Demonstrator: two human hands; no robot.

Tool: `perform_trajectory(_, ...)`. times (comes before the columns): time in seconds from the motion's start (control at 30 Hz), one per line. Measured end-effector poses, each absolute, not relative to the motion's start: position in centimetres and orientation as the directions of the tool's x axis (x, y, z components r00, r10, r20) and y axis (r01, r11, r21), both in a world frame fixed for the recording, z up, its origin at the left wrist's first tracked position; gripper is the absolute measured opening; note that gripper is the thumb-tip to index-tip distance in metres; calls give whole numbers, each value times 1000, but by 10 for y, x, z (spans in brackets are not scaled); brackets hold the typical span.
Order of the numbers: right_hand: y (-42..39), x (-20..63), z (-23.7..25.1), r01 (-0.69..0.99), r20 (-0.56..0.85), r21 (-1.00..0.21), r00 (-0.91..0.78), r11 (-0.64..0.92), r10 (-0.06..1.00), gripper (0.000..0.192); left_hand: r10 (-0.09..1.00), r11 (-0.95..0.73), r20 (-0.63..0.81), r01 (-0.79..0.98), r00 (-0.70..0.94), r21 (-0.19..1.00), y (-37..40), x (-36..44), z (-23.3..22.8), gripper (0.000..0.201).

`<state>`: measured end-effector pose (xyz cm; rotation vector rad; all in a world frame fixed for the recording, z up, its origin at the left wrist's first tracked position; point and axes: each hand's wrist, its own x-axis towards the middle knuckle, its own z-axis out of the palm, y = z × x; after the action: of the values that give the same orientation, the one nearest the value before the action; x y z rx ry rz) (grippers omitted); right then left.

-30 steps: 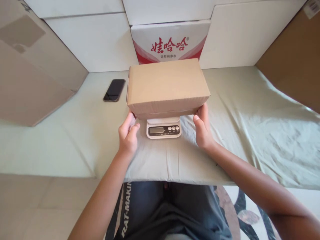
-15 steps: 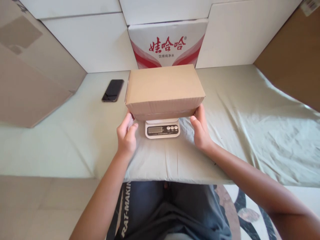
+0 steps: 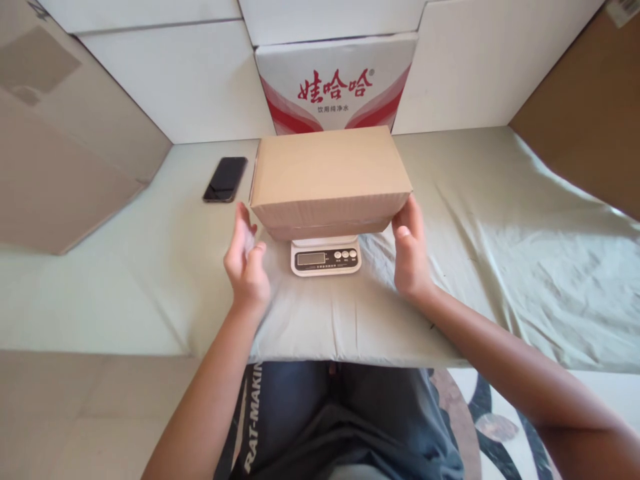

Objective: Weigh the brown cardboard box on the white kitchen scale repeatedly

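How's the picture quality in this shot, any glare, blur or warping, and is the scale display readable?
Head view: warm, soft light, no hard glare; wide-angle warping bends the white panels at the edges. The cardboard box shades the scale beneath it. Left hand slightly soft; scale display too small to read.

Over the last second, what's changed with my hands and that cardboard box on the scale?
Both hands have come away from the cardboard box. The left hand has opened and drawn back to the left, clear of the corner. The right hand has slid outward and up, fingers flat beside the right end, contact unclear. The box stays on the scale; the phone has not moved.
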<state>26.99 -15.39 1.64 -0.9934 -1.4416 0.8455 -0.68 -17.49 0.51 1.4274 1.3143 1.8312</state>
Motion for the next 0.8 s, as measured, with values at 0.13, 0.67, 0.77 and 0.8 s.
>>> perform_trajectory(0.13, -145, 284, 7, 146, 384, -917, 73, 372, 920, 75, 742, -433, 492, 235, -456, 870, -172, -13, 4, 58)
perform_trajectory(0.67, -133, 286, -11, 48, 327, -945, 75, 324, 942, 72, 797, -416, 444, 161, -409, 895, -167, -13, 1, 57)
perform_trajectory(0.77, -129, 288, -15, 46, 358, -934, 57, 355, 932, 67, 803, -427, 429, 103, -414, 898, -165, -14, -1, 57)
perform_trajectory(0.8, -128, 289, -16, 37, 363, -932, 55, 362, 930, 66, 805, -426, 421, 87, -418, 900, -164, -14, -1, 57)
